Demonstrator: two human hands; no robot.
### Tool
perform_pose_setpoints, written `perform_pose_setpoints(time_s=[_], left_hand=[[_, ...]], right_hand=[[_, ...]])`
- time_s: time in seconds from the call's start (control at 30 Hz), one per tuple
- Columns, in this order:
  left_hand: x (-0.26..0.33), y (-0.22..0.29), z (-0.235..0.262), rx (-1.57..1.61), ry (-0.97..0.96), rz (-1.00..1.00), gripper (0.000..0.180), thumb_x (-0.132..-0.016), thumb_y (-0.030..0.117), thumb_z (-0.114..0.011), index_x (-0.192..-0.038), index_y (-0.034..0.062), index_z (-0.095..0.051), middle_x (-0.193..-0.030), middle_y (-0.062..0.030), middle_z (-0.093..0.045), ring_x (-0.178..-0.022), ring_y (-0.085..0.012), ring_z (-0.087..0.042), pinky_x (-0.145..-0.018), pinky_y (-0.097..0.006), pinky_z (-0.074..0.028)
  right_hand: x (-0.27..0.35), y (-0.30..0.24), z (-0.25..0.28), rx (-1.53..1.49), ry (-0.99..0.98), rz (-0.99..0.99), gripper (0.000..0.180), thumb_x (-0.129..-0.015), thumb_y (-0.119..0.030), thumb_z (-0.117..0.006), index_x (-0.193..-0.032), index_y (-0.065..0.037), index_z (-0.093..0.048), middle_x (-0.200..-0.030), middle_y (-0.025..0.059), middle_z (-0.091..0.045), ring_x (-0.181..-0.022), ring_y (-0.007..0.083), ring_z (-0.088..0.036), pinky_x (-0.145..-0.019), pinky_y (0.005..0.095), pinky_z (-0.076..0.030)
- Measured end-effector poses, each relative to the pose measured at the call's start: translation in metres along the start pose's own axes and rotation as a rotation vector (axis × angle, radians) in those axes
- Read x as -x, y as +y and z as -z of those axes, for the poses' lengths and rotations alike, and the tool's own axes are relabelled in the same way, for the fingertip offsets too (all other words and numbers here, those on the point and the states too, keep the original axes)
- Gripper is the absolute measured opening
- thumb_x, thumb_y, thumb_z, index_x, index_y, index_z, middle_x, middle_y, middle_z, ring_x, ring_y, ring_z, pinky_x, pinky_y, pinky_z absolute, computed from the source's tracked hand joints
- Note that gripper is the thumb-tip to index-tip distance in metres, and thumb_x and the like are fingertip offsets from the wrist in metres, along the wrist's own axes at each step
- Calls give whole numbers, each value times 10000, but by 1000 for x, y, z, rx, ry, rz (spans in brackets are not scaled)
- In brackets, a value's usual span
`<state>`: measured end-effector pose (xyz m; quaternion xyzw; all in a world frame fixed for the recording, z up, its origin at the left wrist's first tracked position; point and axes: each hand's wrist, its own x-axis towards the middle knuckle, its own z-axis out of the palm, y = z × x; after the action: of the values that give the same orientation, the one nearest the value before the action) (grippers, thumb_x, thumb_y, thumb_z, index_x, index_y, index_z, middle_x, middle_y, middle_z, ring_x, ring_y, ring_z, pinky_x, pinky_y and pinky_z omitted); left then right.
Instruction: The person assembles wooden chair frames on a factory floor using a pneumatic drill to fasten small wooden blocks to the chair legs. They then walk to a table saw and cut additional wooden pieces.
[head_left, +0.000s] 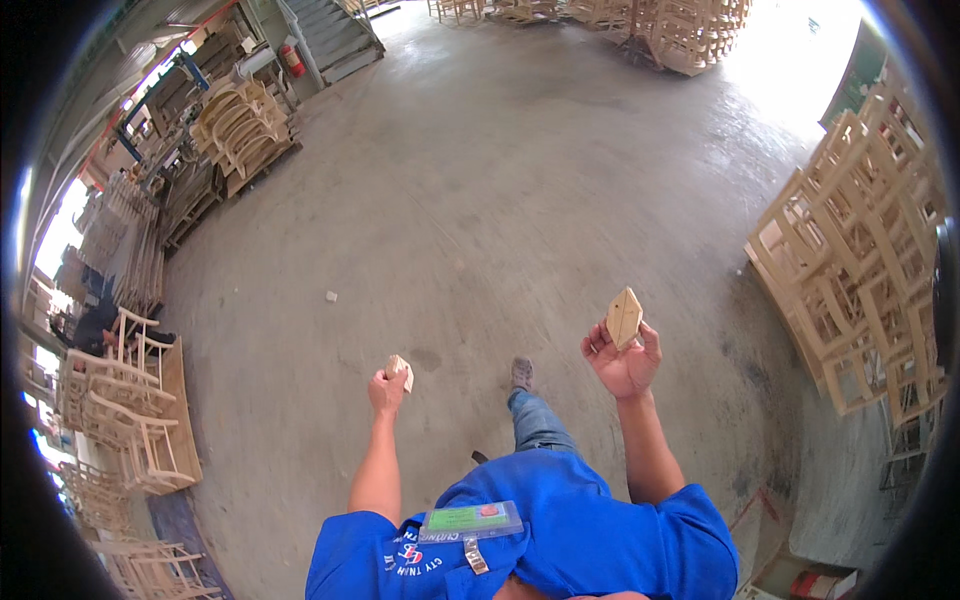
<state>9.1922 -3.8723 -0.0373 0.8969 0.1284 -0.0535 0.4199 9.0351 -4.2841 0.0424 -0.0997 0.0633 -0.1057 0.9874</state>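
My right hand (626,365) is raised in front of me on the right, its palm turned up. Between its fingers and thumb stands a small pale wooden block (625,316) with angled ends and a line down its middle. Lower and to the left, my left hand (386,389) is closed round another pale wooden piece (400,371). That piece sticks out past the thumb, and the fingers hide part of it. The two hands are well apart, over the concrete floor.
Stacked wooden chair frames (850,260) rise at the right. More chairs (125,400) stand at the left, with a person (95,325) bent beside them. Curved wooden parts (240,130) are piled at the far left, near a staircase (335,40). A white scrap (331,296) lies on the floor.
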Motion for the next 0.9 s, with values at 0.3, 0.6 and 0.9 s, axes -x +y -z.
perform_pose_setpoints(time_s=[0.3,0.6,0.9], left_hand=[[-160,48,-23,-14,-68,473,621,-771,450,-783,-1092,-80,-743,-1062,-275,-745,-1013,-366,-733,-887,-464,-559],[-421,108,-73,-138,-176,460,444,-799,325,-784,-995,-71,-736,-1000,-214,-756,-915,-278,-725,-750,-414,-561],[-902,380,-133,0,-20,232,498,-757,405,-814,-990,-27,-727,-926,-176,-759,-822,-302,-738,-732,-441,-574]], right_hand=[[-359,-22,-62,98,-66,-111,506,-933,-428,-602,-1297,-79,-640,-1166,136,-688,-1098,304,-641,-1011,489,-475],[-718,-4,-103,119,70,-135,495,-922,-449,-626,-1227,-61,-666,-1124,102,-700,-1080,269,-639,-998,451,-466],[-991,-2,-129,-15,169,29,487,-924,-417,-684,-1243,-51,-658,-1128,119,-720,-1046,277,-669,-970,446,-506]])
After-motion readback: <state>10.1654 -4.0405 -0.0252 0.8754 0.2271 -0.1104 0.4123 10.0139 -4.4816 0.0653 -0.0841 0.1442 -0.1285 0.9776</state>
